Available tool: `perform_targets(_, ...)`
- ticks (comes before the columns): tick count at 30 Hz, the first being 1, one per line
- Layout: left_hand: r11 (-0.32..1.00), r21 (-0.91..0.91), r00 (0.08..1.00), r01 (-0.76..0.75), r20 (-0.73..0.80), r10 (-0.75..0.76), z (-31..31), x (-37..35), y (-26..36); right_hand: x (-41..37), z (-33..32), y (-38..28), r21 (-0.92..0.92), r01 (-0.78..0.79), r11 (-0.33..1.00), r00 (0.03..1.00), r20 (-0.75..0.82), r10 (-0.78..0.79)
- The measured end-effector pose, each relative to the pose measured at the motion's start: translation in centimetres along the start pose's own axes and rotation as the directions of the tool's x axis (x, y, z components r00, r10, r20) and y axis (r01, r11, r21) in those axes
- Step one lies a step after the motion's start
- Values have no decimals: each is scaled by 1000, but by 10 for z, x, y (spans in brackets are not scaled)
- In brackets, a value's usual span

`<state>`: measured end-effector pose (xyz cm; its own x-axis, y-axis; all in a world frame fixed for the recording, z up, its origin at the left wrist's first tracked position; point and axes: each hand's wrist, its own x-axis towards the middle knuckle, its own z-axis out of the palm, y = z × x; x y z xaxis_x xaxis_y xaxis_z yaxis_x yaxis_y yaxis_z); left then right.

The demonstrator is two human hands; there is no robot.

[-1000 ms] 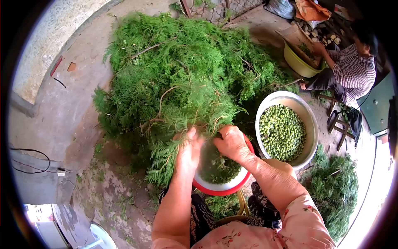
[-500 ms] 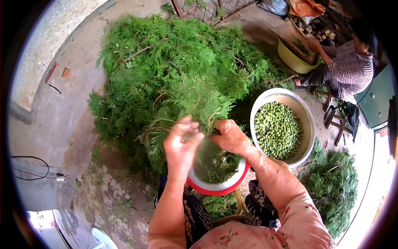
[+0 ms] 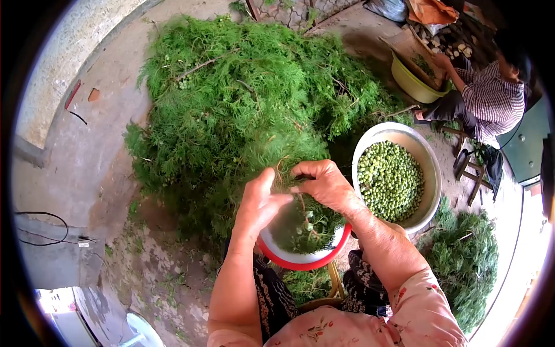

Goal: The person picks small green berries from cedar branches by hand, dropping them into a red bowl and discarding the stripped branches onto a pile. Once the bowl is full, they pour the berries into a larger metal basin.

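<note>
An evergreen branch (image 3: 303, 217) with feathery leaves and small green cones hangs over a white basin with a red rim (image 3: 300, 266) between my knees. My right hand (image 3: 326, 188) pinches its brown stem between thumb and fingers. Close beside it, my left hand (image 3: 254, 205) has its thumb apart from its fingers, the fingertips near the stem. Foliage between and below the hands is blurred. The basin's contents are mostly hidden. To the right stands a large metal basin (image 3: 430, 173) holding many round green cones (image 3: 390, 182).
A big heap of cut evergreen branches (image 3: 231, 98) lies ahead, with a smaller pile (image 3: 462, 260) at right. A person (image 3: 491, 98) in a checked shirt sits at upper right by a yellow-green tub (image 3: 413, 84). A wooden stool (image 3: 474, 173) stands behind that person.
My left hand has shifted slightly right and turned, its fingertips coming nearer my right hand. The branch below my right hand has moved and shows its stem more clearly.
</note>
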<state>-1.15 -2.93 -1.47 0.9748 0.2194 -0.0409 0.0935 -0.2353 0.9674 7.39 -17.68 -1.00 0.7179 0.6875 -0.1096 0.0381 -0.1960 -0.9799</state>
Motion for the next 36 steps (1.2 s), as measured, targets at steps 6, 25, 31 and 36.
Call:
perform_targets(6,967,251,995,-45,-76,66,0,-1,22,3,2,-5,-10,121,993,966,-227,-120)
perform_targets(25,837,538,897,99,-412,159,-6,6,1,-6,-8,-8,-174,115,978,993,37,-110)
perform_targets(31,873,487,923,32,-350,161,-3,7,0,-11,15,-2,-520,198,831,971,-14,-240)
perform_targets(36,866,499,937,8,-306,168,-4,8,-6,-11,26,-2,-595,202,778,934,-123,-336)
